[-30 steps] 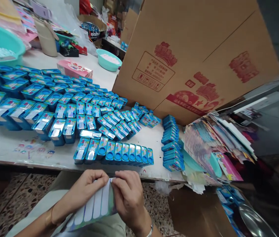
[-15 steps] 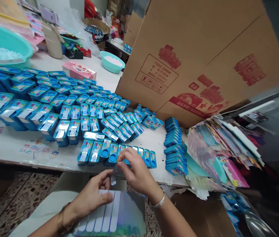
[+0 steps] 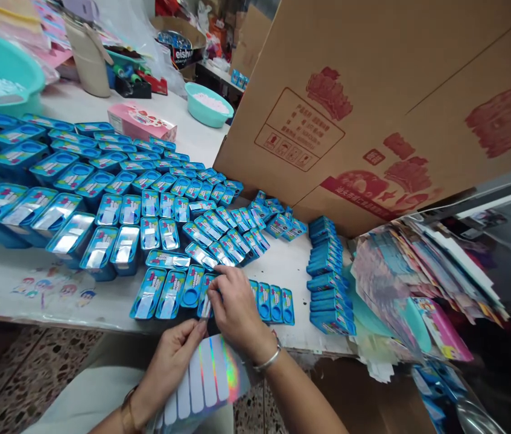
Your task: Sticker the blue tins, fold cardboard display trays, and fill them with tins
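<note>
My right hand [image 3: 239, 310] reaches over the front row of small blue boxes, fingertips pinched at a shiny strip sticker [image 3: 207, 306] that lies against the top of one blue box [image 3: 207, 280]. Below it, my left hand [image 3: 171, 358] is closed, thumb and finger pinched near the strip's lower end. The same hand also holds a holographic sticker sheet [image 3: 210, 374] with long pale strips. To the left, two neighbouring boxes [image 3: 171, 294] carry shiny strips; another box [image 3: 192, 286] shows a bare round recess. My right hand hides several boxes in the row.
Many more blue boxes [image 3: 122, 210] stand in rows at the left. Boxes are stacked on edge [image 3: 331, 277] at the right, beside piled printed sheets [image 3: 386, 289]. A large carton [image 3: 350, 114] rises behind. Teal basins [image 3: 210, 105] and a pink box [image 3: 142, 122] sit farther back.
Both hands have come together at the front row. My right hand has brought the peeled strip down onto a box, and the sticker sheet has tilted with my left hand. The view has shifted slightly.
</note>
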The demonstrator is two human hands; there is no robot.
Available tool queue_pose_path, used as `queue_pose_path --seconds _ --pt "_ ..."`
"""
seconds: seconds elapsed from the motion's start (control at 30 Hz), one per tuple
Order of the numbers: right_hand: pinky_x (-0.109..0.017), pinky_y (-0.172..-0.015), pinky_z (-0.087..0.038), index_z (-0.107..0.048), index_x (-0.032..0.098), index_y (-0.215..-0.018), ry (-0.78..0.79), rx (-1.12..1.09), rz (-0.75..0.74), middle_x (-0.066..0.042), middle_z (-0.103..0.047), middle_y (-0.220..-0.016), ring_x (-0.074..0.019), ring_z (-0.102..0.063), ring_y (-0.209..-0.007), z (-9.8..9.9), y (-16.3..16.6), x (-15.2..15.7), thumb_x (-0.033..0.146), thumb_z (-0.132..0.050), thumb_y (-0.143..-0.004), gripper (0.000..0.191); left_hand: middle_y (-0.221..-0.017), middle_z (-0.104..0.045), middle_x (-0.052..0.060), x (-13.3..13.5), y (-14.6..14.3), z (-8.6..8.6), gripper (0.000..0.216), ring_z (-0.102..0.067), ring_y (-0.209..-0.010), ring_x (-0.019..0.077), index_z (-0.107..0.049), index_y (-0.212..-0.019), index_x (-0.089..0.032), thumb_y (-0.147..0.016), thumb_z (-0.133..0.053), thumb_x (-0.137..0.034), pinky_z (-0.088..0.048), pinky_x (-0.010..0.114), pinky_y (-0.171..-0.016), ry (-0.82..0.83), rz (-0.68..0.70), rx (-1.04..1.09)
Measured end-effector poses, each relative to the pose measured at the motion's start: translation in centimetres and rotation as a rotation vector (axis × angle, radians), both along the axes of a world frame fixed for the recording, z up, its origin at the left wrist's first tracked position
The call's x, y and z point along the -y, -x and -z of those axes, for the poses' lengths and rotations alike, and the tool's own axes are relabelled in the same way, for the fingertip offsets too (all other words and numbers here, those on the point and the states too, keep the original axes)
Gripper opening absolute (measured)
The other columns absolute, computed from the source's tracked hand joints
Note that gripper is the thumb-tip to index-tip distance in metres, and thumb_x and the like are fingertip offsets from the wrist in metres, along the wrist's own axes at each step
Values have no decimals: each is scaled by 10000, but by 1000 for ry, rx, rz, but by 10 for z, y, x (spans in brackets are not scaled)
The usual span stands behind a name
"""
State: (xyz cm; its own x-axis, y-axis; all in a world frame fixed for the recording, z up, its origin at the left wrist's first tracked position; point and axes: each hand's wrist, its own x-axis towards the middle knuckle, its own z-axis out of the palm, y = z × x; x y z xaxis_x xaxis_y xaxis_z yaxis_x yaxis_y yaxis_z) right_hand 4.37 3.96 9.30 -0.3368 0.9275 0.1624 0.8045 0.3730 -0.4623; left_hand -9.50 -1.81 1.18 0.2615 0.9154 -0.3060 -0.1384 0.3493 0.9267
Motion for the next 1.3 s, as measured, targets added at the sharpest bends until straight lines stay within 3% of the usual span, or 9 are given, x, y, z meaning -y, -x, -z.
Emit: queue_pose_path --seconds 0.33,0.47,0.57,0.63,0.8,0.93,1.07,1.17,1.3 --pt "-330 -856 -407 -552 223 -943 36 -117 50 -26 -581 -990 -200 -534 -975 12 -1 -18 166 -638 -868 128 -654 -633 30 -13 -4 36 555 -487 -640 170 -659 -640 -149 -786 -561 -676 -409 273 -624 -6 -71 -175" --pt "-352 -888 -394 -568 215 -948 -31 -58 34 -31 -592 -964 -210 -536 -975 15 2 -22 150 -607 -881 101 -669 -632 33 -14 -2 38 561 -497 -662 188 -663 -649 -157 -793 -532 -682 -392 280 -627 -55 -39 -204" --pt "-355 -905 -402 -575 202 -1056 -92 -93 29 -64 -609 -1041 -218 -532 -1026 5 0 -9 127 -520 -927 160 -592 -555 8 -9 5 24 583 -445 -596 159 -627 -620 -154 -820 -498 -686 -346 265 -561 -80 22 -188" --pt "-343 -909 -413 -564 198 -1116 -122 -175 39 -77 -609 -1086 -212 -531 -1052 -7 -7 12 147 -484 -957 186 -636 -558 5 -3 13 9 550 -439 -609 146 -641 -685 -142 -845 -506 -651 -333 252 -562 -123 145 -150" --pt "-334 -820 -422 -612 225 -1068 22 -65 -115 -45 -645 -984 -205 -565 -949 -27 -31 82 221 -579 -934 139 -598 -473 -32 9 31 -26 477 -361 -576 110 -641 -700 -133 -865 -549 -572 -252 237 -529 -141 475 -81" --pt "-353 -738 -382 -603 218 -1177 -104 106 -115 -56 -658 -928 -208 -559 -850 -17 -37 118 204 -528 -954 235 -702 -572 2 11 28 -48 441 -469 -683 149 -681 -740 -157 -928 -463 -491 -345 248 -631 -319 519 -176" --pt "-360 -725 -382 -584 190 -1245 -300 120 -93 -71 -676 -919 -203 -568 -817 -10 -40 125 155 -509 -948 308 -744 -607 22 13 20 -69 363 -513 -741 178 -678 -761 -187 -924 -459 -426 -379 265 -700 -499 464 -342" --pt "-405 -827 -399 -568 182 -1292 -446 134 -107 -85 -707 -1009 -212 -597 -865 -12 -44 123 128 -526 -924 375 -673 -514 -5 13 15 -78 375 -452 -677 157 -574 -670 -188 -930 -423 -413 -350 255 -639 -471 471 -332" --pt "-445 -968 -376 -600 194 -1270 -578 184 -115 -90 -713 -1133 -225 -625 -961 -16 -49 122 155 -569 -904 369 -625 -346 -49 10 11 -75 377 -316 -592 117 -418 -623 -201 -915 -416 -439 -267 243 -540 -303 545 -197"
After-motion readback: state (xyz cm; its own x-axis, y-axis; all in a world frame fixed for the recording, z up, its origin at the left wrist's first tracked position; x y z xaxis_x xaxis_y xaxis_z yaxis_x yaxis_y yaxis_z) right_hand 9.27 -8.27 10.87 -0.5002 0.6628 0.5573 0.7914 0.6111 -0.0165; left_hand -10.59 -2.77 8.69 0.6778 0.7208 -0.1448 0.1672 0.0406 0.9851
